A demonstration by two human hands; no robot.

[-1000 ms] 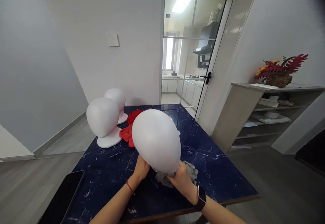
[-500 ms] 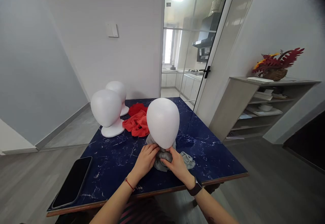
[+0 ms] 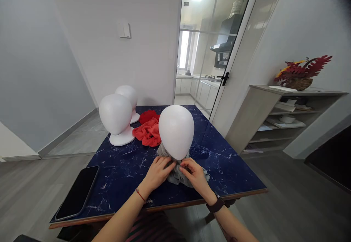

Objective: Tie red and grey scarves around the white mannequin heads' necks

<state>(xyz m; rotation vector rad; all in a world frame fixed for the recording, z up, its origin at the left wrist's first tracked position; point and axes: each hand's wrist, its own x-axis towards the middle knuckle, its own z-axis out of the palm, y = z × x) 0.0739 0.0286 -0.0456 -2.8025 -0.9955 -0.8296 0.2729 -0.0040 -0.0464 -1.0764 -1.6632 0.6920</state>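
Observation:
A white foam mannequin head stands upright near the table's front, with a grey scarf bunched around its neck and base. My left hand rests on the scarf at the neck's left side, its fingers bent and closed on the cloth. At the right side of the neck, my right hand has its thumb and fingertips close together on the scarf; the cloth between them is too small to see clearly. Part of the scarf spreads on the tabletop behind my right hand.
Two more mannequin heads, a nearer one and a farther one, stand at the back left. Beside them lie red cloths. A black phone lies at the left edge of the dark blue marbled table.
My right hand has shifted slightly right, its fingers drawn from a wide grip to a pinch. The grey fold between my hands has flattened. The view has turned slightly.

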